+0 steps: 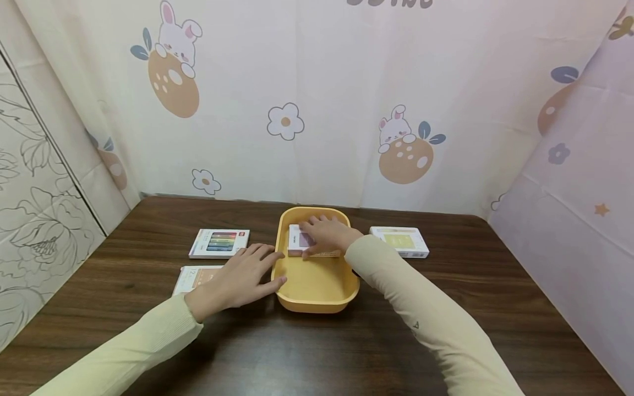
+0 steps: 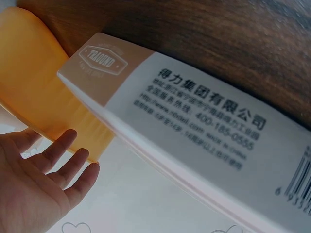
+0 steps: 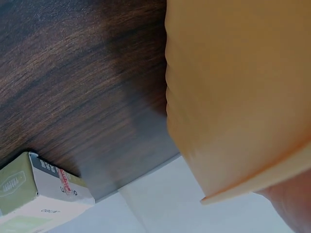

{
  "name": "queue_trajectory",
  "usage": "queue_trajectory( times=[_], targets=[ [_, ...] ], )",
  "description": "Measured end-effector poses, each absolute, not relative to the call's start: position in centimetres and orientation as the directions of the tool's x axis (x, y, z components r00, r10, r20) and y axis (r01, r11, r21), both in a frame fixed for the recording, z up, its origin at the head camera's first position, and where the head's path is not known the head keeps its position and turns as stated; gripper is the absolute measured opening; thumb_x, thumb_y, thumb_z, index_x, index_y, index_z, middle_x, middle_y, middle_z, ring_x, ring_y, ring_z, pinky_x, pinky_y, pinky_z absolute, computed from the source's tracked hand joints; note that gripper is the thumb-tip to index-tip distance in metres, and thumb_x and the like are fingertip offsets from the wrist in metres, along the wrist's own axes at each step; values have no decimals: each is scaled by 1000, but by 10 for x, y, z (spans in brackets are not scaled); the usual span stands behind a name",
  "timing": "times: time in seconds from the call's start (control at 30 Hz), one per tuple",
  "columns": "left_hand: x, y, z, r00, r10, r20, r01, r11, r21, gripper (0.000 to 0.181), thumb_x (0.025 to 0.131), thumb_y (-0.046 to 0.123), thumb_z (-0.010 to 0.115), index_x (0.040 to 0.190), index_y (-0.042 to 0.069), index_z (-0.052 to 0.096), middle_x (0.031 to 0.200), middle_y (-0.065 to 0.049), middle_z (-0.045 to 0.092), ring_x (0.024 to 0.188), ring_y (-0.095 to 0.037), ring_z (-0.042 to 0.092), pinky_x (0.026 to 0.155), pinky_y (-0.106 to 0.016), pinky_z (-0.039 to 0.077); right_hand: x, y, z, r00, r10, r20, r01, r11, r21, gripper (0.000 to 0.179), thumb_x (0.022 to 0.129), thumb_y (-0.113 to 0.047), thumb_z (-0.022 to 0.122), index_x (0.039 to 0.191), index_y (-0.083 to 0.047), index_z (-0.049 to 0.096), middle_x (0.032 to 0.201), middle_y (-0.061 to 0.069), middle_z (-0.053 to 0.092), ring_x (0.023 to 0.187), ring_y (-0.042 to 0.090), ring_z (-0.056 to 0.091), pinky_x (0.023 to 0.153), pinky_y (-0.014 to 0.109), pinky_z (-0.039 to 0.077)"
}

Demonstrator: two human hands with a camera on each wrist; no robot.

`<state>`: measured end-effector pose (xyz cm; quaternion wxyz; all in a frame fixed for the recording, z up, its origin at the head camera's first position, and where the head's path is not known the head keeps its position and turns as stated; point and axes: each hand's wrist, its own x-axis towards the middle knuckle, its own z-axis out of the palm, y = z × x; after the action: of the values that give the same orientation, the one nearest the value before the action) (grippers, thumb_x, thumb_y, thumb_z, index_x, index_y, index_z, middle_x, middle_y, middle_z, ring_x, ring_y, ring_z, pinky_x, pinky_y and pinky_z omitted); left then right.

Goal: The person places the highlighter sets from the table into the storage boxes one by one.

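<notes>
Purple-panelled box (image 1: 294, 242) was covered by the right hand (image 1: 329, 235) at the far end of the yellow basket (image 1: 317, 306)

The box was set directly beneath the right hand's grip, its long axis laid left to right, across the basket's near-to-far length. The grip was spread wide over it, with the thumb placed at the near edge and the fingers extended to the far edge; whether the box was pinched could not be told. The box was reached more closely by the right hand than by the left hand (image 1: 242, 278), whose fingers were held loosely apart at the basket's left rim, with nothing grasped.

In the basket, only that box could be seen, and the floor was left bare on the near side. On the counter (image 1: 495, 280), a marker box (image 1: 219, 243) was laid to the left, and a brown-panelled box (image 1: 190, 279) nearer, partly hidden by the left hand. To the right, a green-panelled box (image 1: 399, 242) was placed beside the basket, apart from it.
</notes>
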<state>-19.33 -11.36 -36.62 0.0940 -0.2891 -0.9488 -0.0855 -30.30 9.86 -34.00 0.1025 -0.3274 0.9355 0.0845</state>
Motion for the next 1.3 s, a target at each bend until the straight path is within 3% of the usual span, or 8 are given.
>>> queue_trajectory(
  times=[0.27,0.5,0.83,1.3],
  targets=[
    [-193,-114,-366,-816,533,225,564,820,103,59,87,61,41,127,19,52,127,-7,52,121,-26,45,97,-48,37,-303,102,-335,-773,-587,-242,-620,779,89,75,79,-59,57,139,-19,35,130,6,44,124,29,40,103,51,29],
    [-194,-114,-367,-813,536,227,567,818,99,60,87,62,39,127,18,52,126,-6,52,120,-26,45,97,-47,38,-302,110,-329,-778,-590,-214,-621,774,125,72,82,-56,56,139,-18,34,140,8,39,130,32,34,103,56,27],
    [-194,-114,-366,-823,527,211,556,824,112,60,87,61,40,127,19,52,128,-7,51,121,-26,44,98,-48,36,-300,131,-319,-760,-639,-114,-649,754,101,64,85,-46,58,138,-16,38,137,9,43,126,31,39,101,55,31],
    [-194,-114,-366,-818,531,222,562,820,110,57,87,58,43,127,18,52,127,-7,51,121,-26,44,98,-48,36,-296,165,-310,-792,-610,-28,-611,789,60,61,84,-44,59,135,-15,44,134,10,46,121,32,43,96,55,33]
  ],
)
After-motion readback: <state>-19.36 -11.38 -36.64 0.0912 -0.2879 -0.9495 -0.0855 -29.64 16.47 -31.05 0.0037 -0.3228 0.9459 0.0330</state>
